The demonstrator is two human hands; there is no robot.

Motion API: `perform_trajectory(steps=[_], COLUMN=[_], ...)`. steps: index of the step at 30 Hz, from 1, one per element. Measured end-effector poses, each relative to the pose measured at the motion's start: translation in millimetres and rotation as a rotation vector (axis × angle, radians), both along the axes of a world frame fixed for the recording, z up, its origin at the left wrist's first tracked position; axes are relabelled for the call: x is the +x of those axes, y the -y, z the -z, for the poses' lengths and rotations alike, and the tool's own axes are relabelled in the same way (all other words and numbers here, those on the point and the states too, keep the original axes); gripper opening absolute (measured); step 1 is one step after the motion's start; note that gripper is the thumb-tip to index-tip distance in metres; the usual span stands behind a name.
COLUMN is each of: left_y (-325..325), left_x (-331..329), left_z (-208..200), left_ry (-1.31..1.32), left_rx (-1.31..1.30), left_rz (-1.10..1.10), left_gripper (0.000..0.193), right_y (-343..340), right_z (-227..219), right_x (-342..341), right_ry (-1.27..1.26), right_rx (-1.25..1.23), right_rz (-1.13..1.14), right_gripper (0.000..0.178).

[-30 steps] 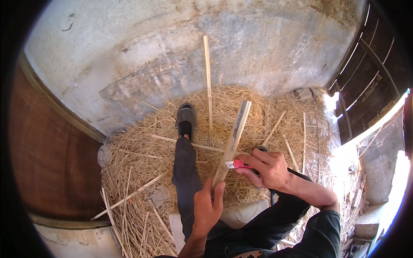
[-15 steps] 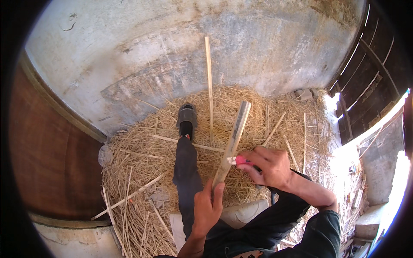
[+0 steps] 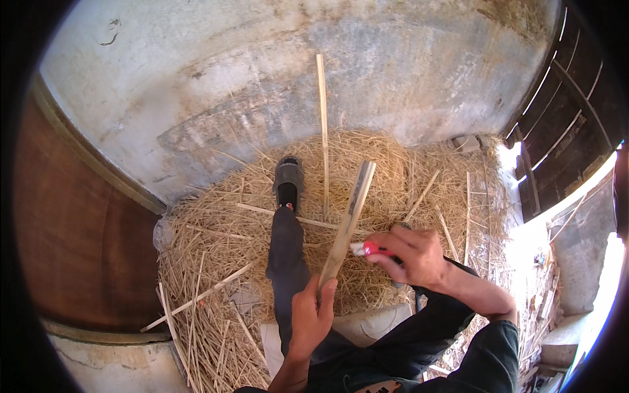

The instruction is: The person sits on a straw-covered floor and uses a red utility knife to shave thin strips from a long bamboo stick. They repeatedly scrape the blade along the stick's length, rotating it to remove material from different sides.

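A flat wooden stick (image 3: 349, 219) with a pale edge and a darker, marked face slants up and away from me. Its lower end is gripped between the thumb and fingers of my left hand (image 3: 312, 319). My right hand (image 3: 414, 257) is closed around a small red-and-black tool (image 3: 375, 248) with a whitish tip, perhaps a utility knife. That tip points left and lies right beside the stick's right edge; whether it touches the wood I cannot tell. The inner part of the tool is hidden by my fingers.
Straw and wood shavings (image 3: 367, 147) cover the floor, with loose thin sticks (image 3: 196, 301) across them. Another stick (image 3: 323, 118) leans on the stained wall (image 3: 262, 72). My shoe (image 3: 288, 180) rests on the straw. At left is a brown door-like panel (image 3: 85, 229); slatted boards (image 3: 570, 98) stand at right.
The stick in my left hand has shifted slightly left and its upper end has dropped a little. The tool's tip has moved from over the stick's face to its right edge.
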State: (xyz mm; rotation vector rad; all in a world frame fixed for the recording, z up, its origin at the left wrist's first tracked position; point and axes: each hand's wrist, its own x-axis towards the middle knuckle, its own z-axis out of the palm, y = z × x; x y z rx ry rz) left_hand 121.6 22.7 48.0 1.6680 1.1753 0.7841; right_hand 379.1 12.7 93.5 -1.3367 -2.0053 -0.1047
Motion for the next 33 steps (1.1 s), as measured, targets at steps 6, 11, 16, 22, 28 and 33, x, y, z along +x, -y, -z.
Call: perform_trajectory(steps=[6,11,16,22,28,33], left_y=[0.1,-0.6,-0.8,-0.8,1.5,10.3], left_x=[14.7,17.1,15.7,14.9,12.5,2.8], left_z=[-7.2,-7.7,-9.0,-10.5,-11.9,-4.4], left_ry=[-0.028,-0.020,-0.062,-0.036,-0.024,-0.030], left_rx=[0.082,0.116,0.119,0.096,0.067,0.070], left_rz=[-0.021,-0.014,-0.002,0.014,0.014,0.007], left_gripper=[0.034,0.036,0.037,0.036,0.036,0.037], right_y=[0.8,0.4,0.9,0.1,0.1,-9.9], right_z=[7.4,4.6,-0.6,-0.2,-2.5,-8.3], right_x=[-10.0,-11.1,-11.2,-10.2,-10.8,3.1], right_ry=[0.017,0.021,0.060,0.090,0.105,0.027], right_rx=[-0.009,-0.035,-0.023,0.011,0.030,0.061], right_rz=[-0.010,0.004,0.034,0.055,0.060,0.159], right_gripper=[0.027,0.027,0.026,0.026,0.028,0.026])
